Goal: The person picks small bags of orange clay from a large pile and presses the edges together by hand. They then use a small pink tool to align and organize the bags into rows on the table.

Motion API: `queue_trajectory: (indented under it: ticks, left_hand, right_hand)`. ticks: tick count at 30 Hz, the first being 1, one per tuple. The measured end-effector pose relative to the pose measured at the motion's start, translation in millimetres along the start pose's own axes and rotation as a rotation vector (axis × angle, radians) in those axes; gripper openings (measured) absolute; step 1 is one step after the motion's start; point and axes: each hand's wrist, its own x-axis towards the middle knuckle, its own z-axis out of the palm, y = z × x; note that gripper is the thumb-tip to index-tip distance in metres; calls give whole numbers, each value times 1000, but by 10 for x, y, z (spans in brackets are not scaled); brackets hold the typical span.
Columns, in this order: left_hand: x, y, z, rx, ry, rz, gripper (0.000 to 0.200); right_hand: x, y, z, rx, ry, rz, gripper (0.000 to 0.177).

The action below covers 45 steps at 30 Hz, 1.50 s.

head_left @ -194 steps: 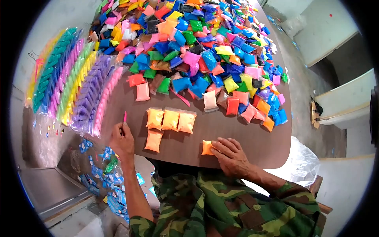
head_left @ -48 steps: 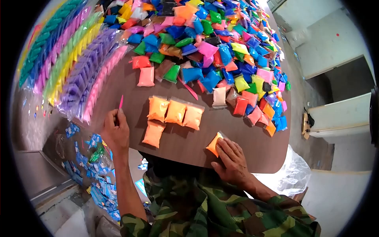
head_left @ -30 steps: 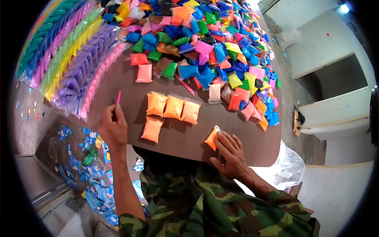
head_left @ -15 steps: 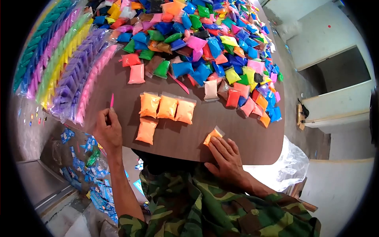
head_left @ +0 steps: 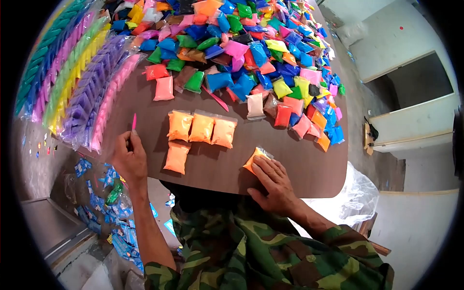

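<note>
My left hand (head_left: 130,152), at the table's left edge, is closed around a slim pink plastic stick (head_left: 134,122) whose tip points up and away from me. Near the front edge, my right hand (head_left: 276,181) has its fingers closed over a small clear packet of orange clay-like material (head_left: 250,162), partly hidden under them. Between my hands lie several similar packets: a row of three, with a left one (head_left: 180,125), a middle one (head_left: 201,128) and a right one (head_left: 223,133), and a single one (head_left: 176,157) below the left end.
A large heap of many-coloured packets (head_left: 261,55) covers the far side of the brown table (head_left: 299,169). Long strips of joined packets (head_left: 89,92) lie at the left. A second pink stick (head_left: 216,99) rests by the heap. Blue-and-white wrappers (head_left: 123,237) litter the floor.
My right hand has shifted slightly left and away from me, and the orange packet under its fingers with it. My left hand keeps the pink stick; the view has moved slightly.
</note>
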Motion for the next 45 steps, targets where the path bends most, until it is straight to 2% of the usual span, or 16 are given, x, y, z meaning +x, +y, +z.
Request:
queue_trajectory:
  ticks: [5, 8, 14, 22, 27, 28, 33, 37, 41, 45]
  left_hand:
    - [1, -19, 29, 1, 0, -11, 14]
    - [-4, -22, 22, 3, 6, 5, 12]
    - [8, -72, 44, 21, -1, 11, 11]
    - [8, -109, 43, 51, -16, -16, 15]
    - [4, -26, 4, 87, -46, -67, 16]
    - [9, -41, 14, 111, -14, -11, 16]
    - [27, -37, -5, 125, -28, -4, 16]
    - [12, -106, 20, 122, -27, 17, 15]
    - [11, -163, 41, 95, -8, 32, 14]
    - [19, -170, 32, 104, -18, 43, 13]
  right_hand:
    - [-42, 5, -158, 50, -3, 31, 66]
    - [49, 79, -221, -57, 18, 35, 63]
    - [55, 214, -156, -153, -71, -11, 59]
    - [-87, 155, -70, -67, -12, 63, 68]
    - [-105, 195, 0, -52, 48, 21, 62]
    - [-134, 207, 23, -56, 57, 21, 62]
    - [-120, 237, 18, 5, 103, 7, 61]
    - [-164, 151, -34, -3, 140, 4, 67]
    - [-273, 40, 39, 22, 49, -63, 68]
    - [-200, 34, 73, -9, 44, -67, 69]
